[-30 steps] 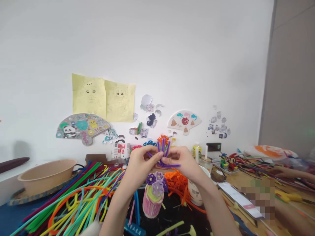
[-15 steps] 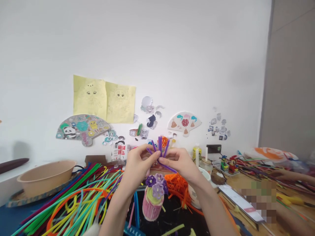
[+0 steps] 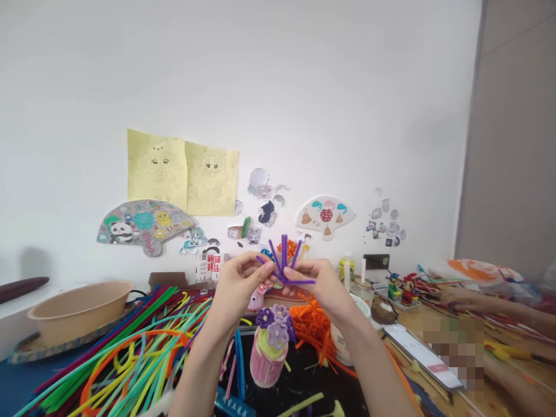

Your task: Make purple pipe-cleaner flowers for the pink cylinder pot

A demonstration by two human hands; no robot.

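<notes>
Purple pipe-cleaner pieces [image 3: 284, 258] fan out from a shared centre, raised above the table. My left hand [image 3: 245, 281] pinches one of them at the left side. My right hand [image 3: 315, 278] grips the bundle near its centre, thumb and fingers closed, with one stem pointing right. Below and between my forearms stands a pink cupcake-shaped pot [image 3: 268, 359] made of fuzzy stems, topped with purple and lilac flowers [image 3: 275, 324]. Loose orange fuzzy pieces [image 3: 313, 329] are heaped beside my right forearm.
Many coloured pipe cleaners [image 3: 143, 359] spread on the left, near a beige basin [image 3: 82, 304]. A phone [image 3: 423, 356], small figures [image 3: 402, 288] and a white candle [image 3: 364, 272] are on the right. Another person's hand [image 3: 460, 300] reaches in at far right.
My left hand has moved slightly left, away from the bundle's centre, and the purple stems have turned a little. The other person's hand has moved left over the table.
</notes>
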